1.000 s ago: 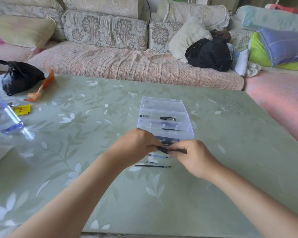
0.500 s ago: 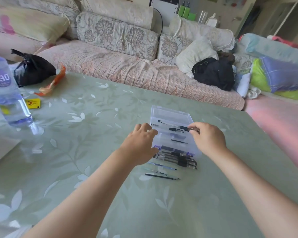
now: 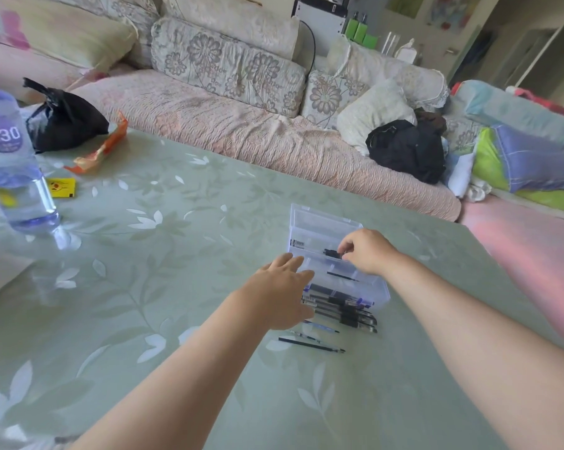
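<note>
clear rectangular plastic box (image 3: 321,222) holds slim black pen parts (image 3: 342,276).

The left ends of the black pens (image 3: 342,310) lying on the green leaf-patterned tabletop (image 3: 176,287) are covered by the left hand (image 3: 280,293). The small black piece (image 3: 329,252) pinched by the right hand (image 3: 365,251) inside the clear plastic box (image 3: 323,222) is too small to be identified, and its right end is hidden behind the fingertips. The print on the white label (image 3: 298,244) in the box cannot be read. The clear plastic water bottle (image 3: 11,164) is cut off by the left edge.
</note>
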Available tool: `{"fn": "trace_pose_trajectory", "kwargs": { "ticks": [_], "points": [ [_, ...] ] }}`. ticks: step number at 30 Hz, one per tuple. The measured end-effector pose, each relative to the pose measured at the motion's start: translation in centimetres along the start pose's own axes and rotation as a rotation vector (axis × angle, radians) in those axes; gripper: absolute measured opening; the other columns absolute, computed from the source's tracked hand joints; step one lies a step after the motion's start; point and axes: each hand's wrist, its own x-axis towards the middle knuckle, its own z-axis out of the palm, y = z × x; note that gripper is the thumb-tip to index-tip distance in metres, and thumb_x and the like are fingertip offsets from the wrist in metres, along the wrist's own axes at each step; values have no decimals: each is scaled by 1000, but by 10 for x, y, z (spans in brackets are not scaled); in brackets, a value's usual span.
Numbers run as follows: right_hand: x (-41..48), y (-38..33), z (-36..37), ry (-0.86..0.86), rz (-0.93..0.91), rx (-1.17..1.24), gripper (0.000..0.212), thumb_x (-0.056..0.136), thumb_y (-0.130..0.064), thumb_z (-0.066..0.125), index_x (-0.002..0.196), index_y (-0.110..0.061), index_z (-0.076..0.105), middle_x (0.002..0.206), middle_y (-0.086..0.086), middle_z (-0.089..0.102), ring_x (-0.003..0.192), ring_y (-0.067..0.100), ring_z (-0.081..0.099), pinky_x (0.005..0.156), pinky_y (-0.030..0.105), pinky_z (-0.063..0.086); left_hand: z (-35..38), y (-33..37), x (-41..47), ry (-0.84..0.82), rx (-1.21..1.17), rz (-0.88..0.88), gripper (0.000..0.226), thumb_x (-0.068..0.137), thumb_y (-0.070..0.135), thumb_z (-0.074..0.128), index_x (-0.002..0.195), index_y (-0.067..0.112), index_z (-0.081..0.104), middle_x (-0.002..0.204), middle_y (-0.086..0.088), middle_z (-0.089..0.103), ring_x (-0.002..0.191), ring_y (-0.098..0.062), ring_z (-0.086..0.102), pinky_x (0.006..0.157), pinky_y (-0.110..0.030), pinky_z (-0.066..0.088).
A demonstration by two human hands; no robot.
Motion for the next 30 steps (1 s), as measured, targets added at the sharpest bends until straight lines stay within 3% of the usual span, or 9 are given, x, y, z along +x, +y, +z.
{"fn": "trace_pose_trajectory", "kwargs": {
  "ticks": [4,8,12,17,22,25,30],
  "points": [
    [-3,-1,-4,0,-31,79,22,87,-12,65,106,-19,73,110,-2,71,102,14,63,89,20,43,1,0,0,32,-28,10,56,94,44,52,142,17,39,153,0,30,147,-14,10,115,-36,20],
    [-26,-4,-9,110,-57,174,22,89,-16,61,104,-26,72,104,-9,71,90,9,59,87,23,45,0,0,-1,32,-27,9,54,95,43,50,141,16,40,151,-1,32,147,-16,12,115,-37,21],
    [-68,-8,-7,239,-80,332,19,88,-19,62,96,-34,72,92,-16,68,78,3,58,75,19,43,3,2,1,118,-45,26,46,94,37,53,133,14,48,141,-1,42,136,-17,27,108,-35,30],
    [-124,3,7,120,-113,340,14,88,-23,66,90,-34,73,82,-21,63,63,0,51,59,10,36,8,12,5,334,-13,107,37,92,29,54,130,29,55,124,9,52,118,-15,39,89,-24,33],
    [-148,15,17,61,-90,243,14,86,-28,66,93,-39,71,82,-25,60,68,-6,52,62,11,35,21,21,3,293,-11,156,26,92,21,53,115,28,64,109,9,60,99,-16,46,73,-23,33],
    [-149,16,20,36,-127,123,15,87,-33,62,99,-39,69,85,-22,55,76,-1,49,70,17,39,29,20,0,232,0,149,27,93,23,52,117,28,63,110,9,60,101,-15,47,80,-28,43],
    [-147,19,24,23,-179,57,16,87,-36,60,100,-38,67,89,-16,56,84,7,51,71,24,40,32,17,-1,224,12,153,29,93,25,55,120,29,63,110,10,59,103,-14,47,85,-30,44]
  ]
}}
